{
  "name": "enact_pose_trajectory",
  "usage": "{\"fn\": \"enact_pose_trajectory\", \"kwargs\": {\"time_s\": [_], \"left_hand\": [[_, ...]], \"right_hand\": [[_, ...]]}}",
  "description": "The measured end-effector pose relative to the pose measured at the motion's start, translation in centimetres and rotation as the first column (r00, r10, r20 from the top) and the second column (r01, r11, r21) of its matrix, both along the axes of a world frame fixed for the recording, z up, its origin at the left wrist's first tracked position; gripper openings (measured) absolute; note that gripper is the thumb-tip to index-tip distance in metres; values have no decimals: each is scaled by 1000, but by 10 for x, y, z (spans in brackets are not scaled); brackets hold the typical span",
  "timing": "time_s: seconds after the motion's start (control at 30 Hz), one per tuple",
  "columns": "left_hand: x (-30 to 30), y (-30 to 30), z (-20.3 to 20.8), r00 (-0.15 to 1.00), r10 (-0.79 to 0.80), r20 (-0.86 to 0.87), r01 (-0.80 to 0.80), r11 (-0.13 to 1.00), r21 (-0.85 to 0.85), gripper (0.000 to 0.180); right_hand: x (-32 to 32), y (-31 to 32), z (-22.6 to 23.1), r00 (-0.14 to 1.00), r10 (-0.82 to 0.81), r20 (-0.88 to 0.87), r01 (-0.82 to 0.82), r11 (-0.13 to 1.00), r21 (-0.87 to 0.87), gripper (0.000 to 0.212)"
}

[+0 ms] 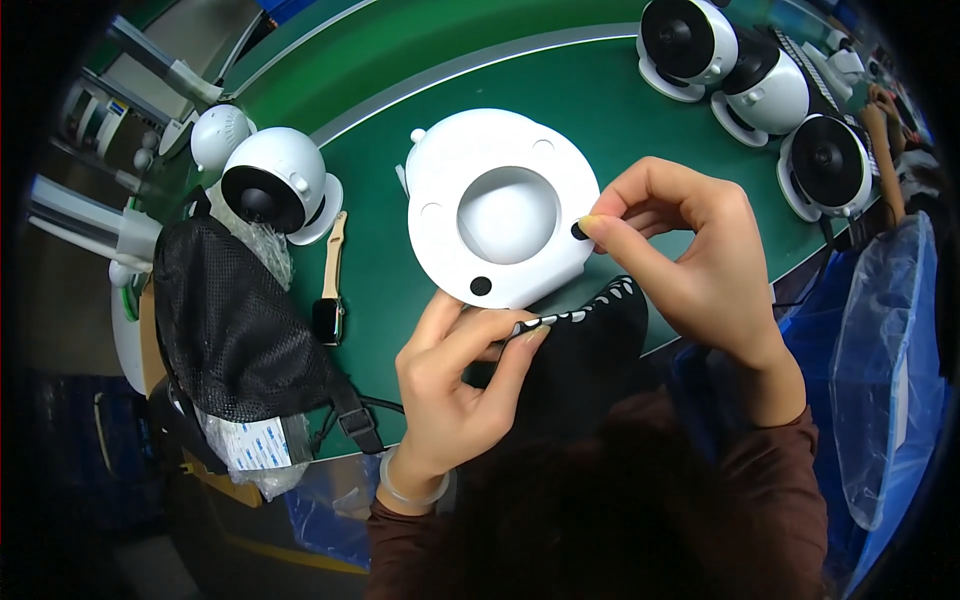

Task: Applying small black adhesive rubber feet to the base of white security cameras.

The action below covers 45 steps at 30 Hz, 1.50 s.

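Note:
In front of me on the green table lies a white round device (505, 140), its ring-shaped underside facing up around a round hollow. One black round pad (481, 286) sits on the ring near me; two shallow round recesses on it are bare. My right hand (690, 250) pinches another small black pad (579, 231) at the ring's right edge. Between thumb and fingers, my left hand (455, 375) holds a black sheet (590, 350) with a row of pale, rounded gaps along its edge. That sheet hangs just below the device.
Finished-looking white camera units with black fronts stand left (275, 180) and far right (825, 165). A smartwatch (328, 320) and a black mesh bag (240, 320) lie at left. Clear plastic lines a blue bin (885, 370) at right. Another person's arm (882, 150) shows at far right.

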<state>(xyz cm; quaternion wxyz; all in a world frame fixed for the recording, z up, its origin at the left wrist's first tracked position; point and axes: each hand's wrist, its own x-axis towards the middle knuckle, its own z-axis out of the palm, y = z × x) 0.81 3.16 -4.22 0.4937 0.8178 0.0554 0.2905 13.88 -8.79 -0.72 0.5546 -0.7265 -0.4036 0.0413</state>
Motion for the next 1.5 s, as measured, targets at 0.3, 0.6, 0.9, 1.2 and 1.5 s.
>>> {"fn": "enact_pose_trajectory", "kwargs": {"time_s": [0.3, 0.6, 0.9, 1.2, 1.5], "left_hand": [[-10, -7, 5, 997, 46, -61, -53, 992, -114, 11], [-41, -8, -6, 991, 67, 113, -44, 980, -192, 9], [-31, -20, -1, 986, 44, 158, -12, 980, -196, 11], [-29, -19, -1, 989, 90, 113, -75, 989, -130, 12], [-20, -4, -3, 978, 166, 124, -161, 986, -48, 17]], "right_hand": [[10, -5, -3, 967, 65, -245, -57, 997, 43, 22], [-25, -25, -10, 916, 287, 281, -276, 958, -79, 30], [-33, -26, -15, 920, 316, 232, -301, 949, -98, 17], [-29, -26, -8, 916, 252, 313, -227, 967, -115, 16], [-5, -24, 21, 824, -41, 565, -11, 996, 87, 9]]}}
